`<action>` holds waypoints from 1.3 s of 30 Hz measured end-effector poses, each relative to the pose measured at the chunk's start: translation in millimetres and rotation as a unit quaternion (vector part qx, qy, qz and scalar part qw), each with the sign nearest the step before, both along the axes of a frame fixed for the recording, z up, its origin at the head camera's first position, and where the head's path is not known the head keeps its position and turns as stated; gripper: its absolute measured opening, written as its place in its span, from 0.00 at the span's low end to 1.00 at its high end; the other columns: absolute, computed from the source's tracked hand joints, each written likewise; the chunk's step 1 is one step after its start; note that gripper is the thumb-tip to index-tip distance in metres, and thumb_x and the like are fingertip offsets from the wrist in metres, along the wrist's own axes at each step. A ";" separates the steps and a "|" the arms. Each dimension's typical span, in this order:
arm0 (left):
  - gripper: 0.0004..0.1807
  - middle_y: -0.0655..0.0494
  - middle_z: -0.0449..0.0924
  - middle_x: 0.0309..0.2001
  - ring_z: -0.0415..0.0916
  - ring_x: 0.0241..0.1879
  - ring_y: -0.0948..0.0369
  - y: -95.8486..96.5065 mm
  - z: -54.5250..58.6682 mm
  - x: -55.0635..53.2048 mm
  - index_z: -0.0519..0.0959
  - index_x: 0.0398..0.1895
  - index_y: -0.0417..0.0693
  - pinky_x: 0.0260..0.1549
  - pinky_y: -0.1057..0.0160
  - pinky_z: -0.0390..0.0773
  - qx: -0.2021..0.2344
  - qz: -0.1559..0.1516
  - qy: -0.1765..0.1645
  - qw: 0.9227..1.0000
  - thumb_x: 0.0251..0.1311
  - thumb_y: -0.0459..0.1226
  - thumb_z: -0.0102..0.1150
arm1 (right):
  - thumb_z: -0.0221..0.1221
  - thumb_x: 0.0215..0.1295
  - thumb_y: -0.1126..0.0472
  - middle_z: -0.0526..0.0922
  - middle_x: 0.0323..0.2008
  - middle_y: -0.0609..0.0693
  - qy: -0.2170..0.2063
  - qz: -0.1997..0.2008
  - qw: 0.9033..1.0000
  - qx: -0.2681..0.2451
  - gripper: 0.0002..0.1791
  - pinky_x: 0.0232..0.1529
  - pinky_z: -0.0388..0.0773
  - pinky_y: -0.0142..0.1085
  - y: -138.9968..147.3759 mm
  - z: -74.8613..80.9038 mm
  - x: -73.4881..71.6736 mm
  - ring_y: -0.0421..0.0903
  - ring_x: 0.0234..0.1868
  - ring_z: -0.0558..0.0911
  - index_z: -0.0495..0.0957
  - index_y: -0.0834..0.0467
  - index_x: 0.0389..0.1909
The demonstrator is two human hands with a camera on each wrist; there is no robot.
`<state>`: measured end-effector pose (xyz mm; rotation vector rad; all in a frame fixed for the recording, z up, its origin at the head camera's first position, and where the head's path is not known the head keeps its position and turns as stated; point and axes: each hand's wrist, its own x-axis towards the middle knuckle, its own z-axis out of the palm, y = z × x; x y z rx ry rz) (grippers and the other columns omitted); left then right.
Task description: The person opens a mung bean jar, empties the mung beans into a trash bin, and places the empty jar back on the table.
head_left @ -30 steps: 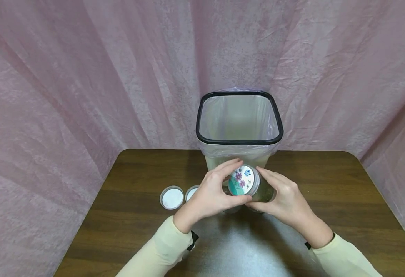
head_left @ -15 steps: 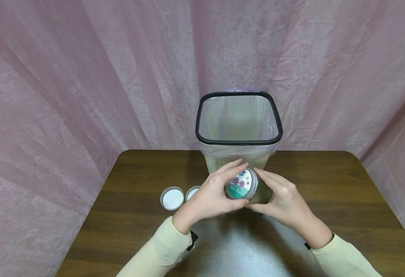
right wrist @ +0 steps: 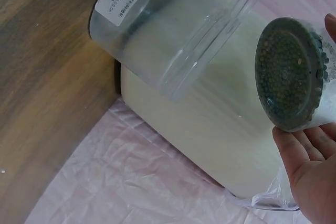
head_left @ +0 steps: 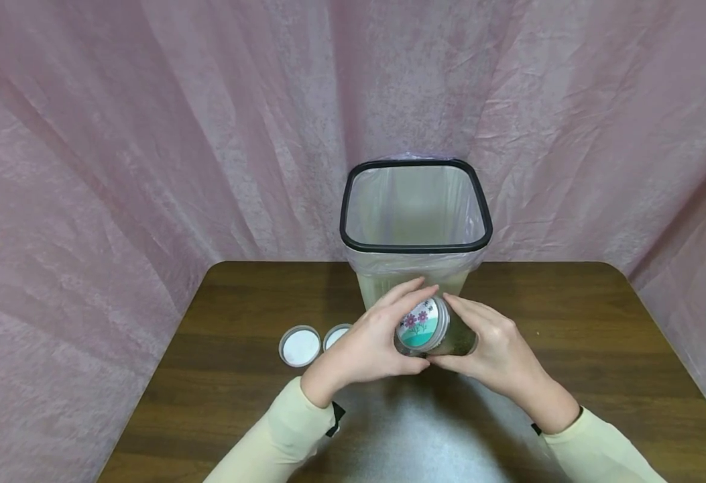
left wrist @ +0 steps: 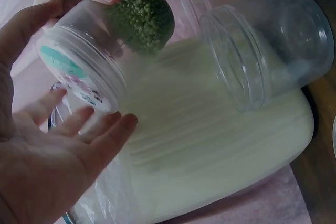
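A clear plastic jar [head_left: 456, 337] with small green beans, probably mung beans [left wrist: 140, 17], is held tilted on its side above the table. My right hand [head_left: 500, 349] grips its body near the base between thumb and fingers. Facing left is its round lid [head_left: 419, 329], printed with pink flowers over teal. My left hand [head_left: 367, 343] curves loosely about that lid; in the left wrist view its fingers look fairly straight, with the fingertips [left wrist: 128, 121] close to the rim. Whether they touch it I cannot tell. The right wrist view shows the jar's bottom [right wrist: 287, 74].
Behind the hands stands a cream bin [head_left: 383, 287] with a black rim and a clear liner. Two upturned lids [head_left: 300, 347] lie on the wooden table [head_left: 238, 295] at left. In the left wrist view an uncovered clear jar [left wrist: 268, 51] stands by the bin, another behind it.
The printed lid has turned counterclockwise in the head view, and the jar has dipped slightly. My left thumb has slid down off the lid's face. The right hand has barely moved.
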<state>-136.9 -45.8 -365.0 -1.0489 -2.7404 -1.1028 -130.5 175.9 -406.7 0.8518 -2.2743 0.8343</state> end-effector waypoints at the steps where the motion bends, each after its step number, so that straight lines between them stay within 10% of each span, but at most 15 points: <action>1: 0.53 0.63 0.52 0.72 0.56 0.68 0.64 -0.2 0.3 -0.3 0.55 0.70 0.71 0.58 0.57 0.71 -0.002 -0.011 0.005 1.000 0.37 0.45 0.73 | 0.77 0.26 0.49 0.81 0.51 0.50 0.002 0.000 1.000 0.000 0.50 0.60 0.64 0.19 -0.2 0.2 0.0 0.47 0.50 0.81 0.72 0.57 0.60; 11: 0.50 0.66 0.70 0.58 0.71 0.51 0.68 0.7 -2.5 0.5 0.65 0.66 0.62 0.46 0.68 0.76 0.006 0.068 -0.005 0.998 0.35 0.63 0.69 | 0.76 0.27 0.49 0.81 0.52 0.51 0.002 -0.005 1.000 0.010 0.49 0.61 0.62 0.19 0.7 -3.9 2.9 0.48 0.50 0.80 0.73 0.59 0.59; 20: 0.50 0.63 0.59 0.69 0.61 0.65 0.64 -1.7 -0.1 -4.0 0.61 0.68 0.64 0.58 0.61 0.71 -0.007 -0.009 0.007 1.000 0.35 0.40 0.73 | 0.77 0.24 0.48 0.81 0.51 0.50 0.009 -0.003 1.000 0.010 0.51 0.61 0.64 0.20 -0.8 -3.4 1.0 0.48 0.50 0.81 0.73 0.58 0.59; 28: 0.51 0.64 0.71 0.57 0.71 0.51 0.67 -1.7 -1.4 -3.8 0.66 0.66 0.58 0.47 0.64 0.77 0.020 0.067 -0.033 0.997 0.33 0.60 0.72 | 0.77 0.25 0.48 0.81 0.53 0.51 -0.003 -0.012 1.000 0.022 0.50 0.61 0.62 0.19 0.0 -4.4 1.8 0.48 0.51 0.80 0.73 0.59 0.58; 34: 0.52 0.62 0.57 0.70 0.59 0.67 0.64 -2.9 1.2 -4.5 0.61 0.68 0.66 0.59 0.58 0.70 0.010 0.008 -0.003 1.000 0.33 0.46 0.77 | 0.76 0.26 0.47 0.81 0.51 0.50 0.009 -0.001 1.000 0.012 0.50 0.60 0.64 0.20 -1.2 -4.7 -0.9 0.48 0.50 0.81 0.73 0.58 0.59; 39: 0.43 0.64 0.68 0.63 0.67 0.60 0.66 -2.6 3.3 -3.4 0.69 0.63 0.61 0.55 0.64 0.73 0.014 0.017 0.011 1.000 0.35 0.45 0.75 | 0.77 0.24 0.47 0.81 0.52 0.50 0.006 -0.002 1.000 0.015 0.51 0.60 0.64 0.20 -1.8 -4.9 -0.5 0.47 0.50 0.81 0.73 0.58 0.59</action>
